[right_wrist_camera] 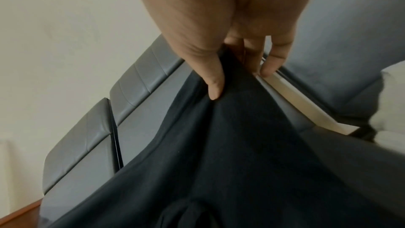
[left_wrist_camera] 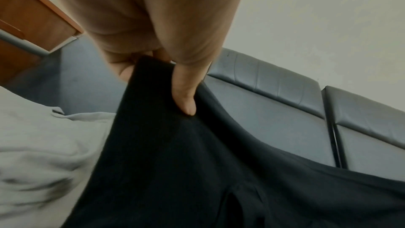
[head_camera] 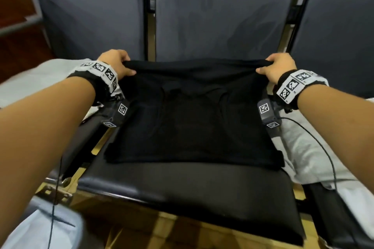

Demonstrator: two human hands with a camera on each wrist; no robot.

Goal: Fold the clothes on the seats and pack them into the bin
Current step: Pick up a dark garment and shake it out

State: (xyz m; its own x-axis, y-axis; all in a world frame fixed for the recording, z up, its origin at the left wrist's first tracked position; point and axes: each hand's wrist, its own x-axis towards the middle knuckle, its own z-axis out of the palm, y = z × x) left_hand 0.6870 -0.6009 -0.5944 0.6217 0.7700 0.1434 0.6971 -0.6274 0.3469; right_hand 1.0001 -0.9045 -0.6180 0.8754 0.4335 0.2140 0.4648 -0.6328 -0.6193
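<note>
A black shirt (head_camera: 192,115) lies spread on the middle seat (head_camera: 182,192), its far edge lifted off the cushion. My left hand (head_camera: 119,64) pinches the far left corner of that edge, thumb on top of the black shirt (left_wrist_camera: 175,153). My right hand (head_camera: 277,66) pinches the far right corner the same way, thumb pressed on the black shirt (right_wrist_camera: 241,145). The cloth stretches taut between the two hands. Its near hem rests flat on the seat. No bin is in view.
A light grey garment (head_camera: 36,83) lies on the left seat, seen again as grey cloth (left_wrist_camera: 43,136). A white garment (head_camera: 315,159) covers the right seat. Dark seat backs (head_camera: 218,22) stand close behind. A wooden cabinet (left_wrist_camera: 28,18) is at the far left.
</note>
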